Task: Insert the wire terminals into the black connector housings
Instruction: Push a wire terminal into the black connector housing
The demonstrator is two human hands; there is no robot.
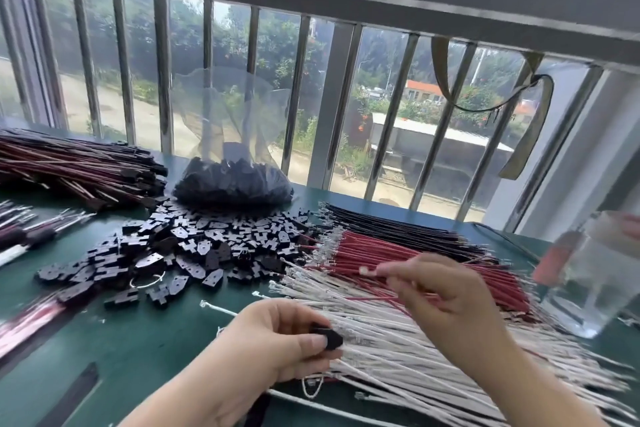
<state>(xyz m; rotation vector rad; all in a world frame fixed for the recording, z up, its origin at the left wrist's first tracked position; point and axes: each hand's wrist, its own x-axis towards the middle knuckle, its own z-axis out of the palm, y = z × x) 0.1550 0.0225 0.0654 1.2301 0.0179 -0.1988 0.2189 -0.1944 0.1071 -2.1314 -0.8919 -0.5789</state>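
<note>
My left hand (277,340) pinches one black connector housing (329,337) between thumb and fingers, low in the middle of the view, at the left edge of the white wires (398,340). My right hand (440,291) hovers over the red wires (408,253), fingers curled, pinching a red wire near its end. Black wires (398,222) lie behind the red ones. A loose heap of black housings (180,253) spreads over the green table (138,340) to the left.
A clear bag of more housings (232,184) stands behind the heap. Finished harness bundles (76,166) lie at the far left. A clear plastic container (588,281) stands at the right. Window bars (294,97) close off the table's far edge.
</note>
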